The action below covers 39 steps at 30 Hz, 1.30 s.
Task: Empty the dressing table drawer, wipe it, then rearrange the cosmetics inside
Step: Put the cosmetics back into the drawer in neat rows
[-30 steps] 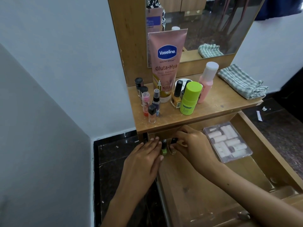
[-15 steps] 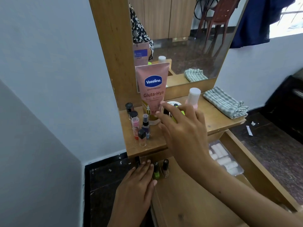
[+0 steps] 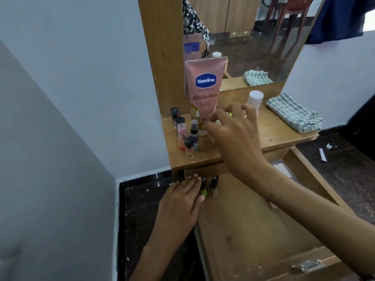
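The open wooden drawer (image 3: 253,230) has a bare floor. Two nail polish bottles stand upright in its back left corner, one green (image 3: 203,189) and one beige (image 3: 214,186). My left hand (image 3: 180,201) lies flat on the drawer's left edge, its straight fingers beside the green bottle. My right hand (image 3: 237,138) is up on the table top (image 3: 284,136). Its curled fingers cover the cluster of cosmetics in front of the pink Vaseline tube (image 3: 205,86). A bit of green shows between the fingers. Whatever it may be gripping is hidden.
Several small bottles (image 3: 186,134) stand at the table top's left. A pink bottle with a white cap (image 3: 255,98) stands behind my right hand, and a folded checked cloth (image 3: 294,114) lies at the right. A clear plastic pack (image 3: 284,169) lies at the drawer's back right.
My right hand left the two polish bottles in the drawer, rose to the table top and closed in over the cosmetics there. The left hand stayed on the drawer edge.
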{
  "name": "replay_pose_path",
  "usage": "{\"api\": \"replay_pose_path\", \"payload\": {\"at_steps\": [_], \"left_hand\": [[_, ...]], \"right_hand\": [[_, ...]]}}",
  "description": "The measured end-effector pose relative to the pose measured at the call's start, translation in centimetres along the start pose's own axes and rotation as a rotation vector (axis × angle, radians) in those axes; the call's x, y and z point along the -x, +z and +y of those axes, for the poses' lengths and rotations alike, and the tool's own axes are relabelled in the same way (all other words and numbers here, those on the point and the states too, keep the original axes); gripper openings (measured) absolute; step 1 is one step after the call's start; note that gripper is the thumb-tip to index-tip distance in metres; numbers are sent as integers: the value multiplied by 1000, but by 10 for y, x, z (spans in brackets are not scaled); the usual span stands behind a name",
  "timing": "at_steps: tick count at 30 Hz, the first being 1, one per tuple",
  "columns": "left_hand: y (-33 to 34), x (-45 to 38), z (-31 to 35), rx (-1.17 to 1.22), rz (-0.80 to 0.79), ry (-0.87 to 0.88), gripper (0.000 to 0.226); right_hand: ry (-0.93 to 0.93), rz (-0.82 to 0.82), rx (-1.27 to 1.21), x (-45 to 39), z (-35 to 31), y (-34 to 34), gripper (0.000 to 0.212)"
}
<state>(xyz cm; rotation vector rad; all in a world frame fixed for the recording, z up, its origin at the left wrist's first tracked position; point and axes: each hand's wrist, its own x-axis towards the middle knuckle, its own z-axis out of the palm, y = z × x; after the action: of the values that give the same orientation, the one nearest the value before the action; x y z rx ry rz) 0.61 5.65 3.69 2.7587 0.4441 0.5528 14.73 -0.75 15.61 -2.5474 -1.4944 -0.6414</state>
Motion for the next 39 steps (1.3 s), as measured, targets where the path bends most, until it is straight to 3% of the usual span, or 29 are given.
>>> {"api": "replay_pose_path", "payload": {"at_steps": [7, 13, 21, 39], "left_hand": [[-2, 2, 0, 36, -2, -32, 40], [1, 2, 1, 51, 17, -17, 38], [5, 2, 7, 51, 31, -35, 38], [5, 1, 8, 61, 63, -26, 39]], "right_hand": [[-17, 139, -282, 61, 22, -20, 15], [167, -79, -504, 85, 43, 10, 18], [243, -285, -540, 76, 44, 68, 23], [214, -240, -589, 78, 41, 76, 22]]}}
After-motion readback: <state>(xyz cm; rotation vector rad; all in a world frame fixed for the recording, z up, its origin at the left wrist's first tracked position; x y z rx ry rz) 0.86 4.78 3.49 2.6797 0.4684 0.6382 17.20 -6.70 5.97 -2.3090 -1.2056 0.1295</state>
